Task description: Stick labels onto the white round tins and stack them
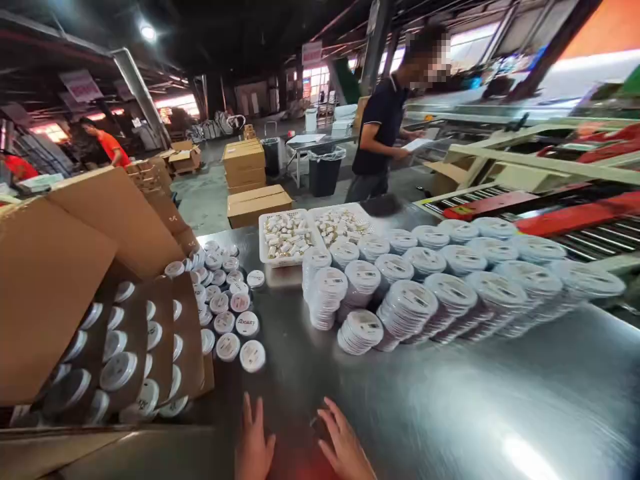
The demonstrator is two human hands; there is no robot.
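My left hand [255,440] hovers over the near part of the metal table [425,400], fingers apart and holding nothing. Beside it, my right hand [343,443] is spread in the same way, also without anything in it. Just beyond my left hand lie loose round white lidded containers [253,356], one with "beauty" printed on top. Ahead and to the right stand many stacks of white discs [410,300] with printed labels, several leaning. The shortest stack [361,331] is nearest to my right hand.
An open cardboard box [90,220] with dividers and more white containers stands at the left. Two white baskets [287,237] of small white-and-gold pieces sit at the table's far edge. Behind are cartons [244,163], a bin [325,170], a person [377,133] holding paper, and a roller conveyor [565,230].
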